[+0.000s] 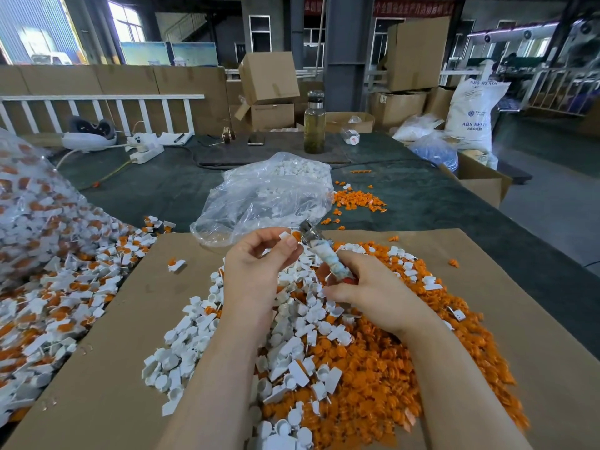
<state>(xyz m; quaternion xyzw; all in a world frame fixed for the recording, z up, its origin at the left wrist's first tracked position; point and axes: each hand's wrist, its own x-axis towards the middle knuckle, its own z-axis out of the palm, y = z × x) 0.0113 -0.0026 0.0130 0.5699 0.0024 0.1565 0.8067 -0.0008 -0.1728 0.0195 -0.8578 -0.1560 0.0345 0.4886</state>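
My left hand (pixel 259 264) pinches a small white plastic piece with an orange cap (pixel 291 237) between thumb and fingers. My right hand (pixel 367 290) grips the wrapped handle of a small hammer-like tool (pixel 328 258), whose metal head (pixel 308 229) is right beside the pinched piece. Both hands hover above a mixed heap of white plastic pieces (pixel 292 345) and orange caps (pixel 389 368) spread on a cardboard sheet (pixel 113 368).
Assembled white-and-orange pieces (pixel 48 287) are piled at the left, spilling from a clear bag (pixel 29 196). A clear bag of white parts (pixel 269 193) lies ahead, loose orange caps (pixel 357 199) beside it. A glass bottle (pixel 314 125), power strip (pixel 146 151) and cardboard boxes stand farther back.
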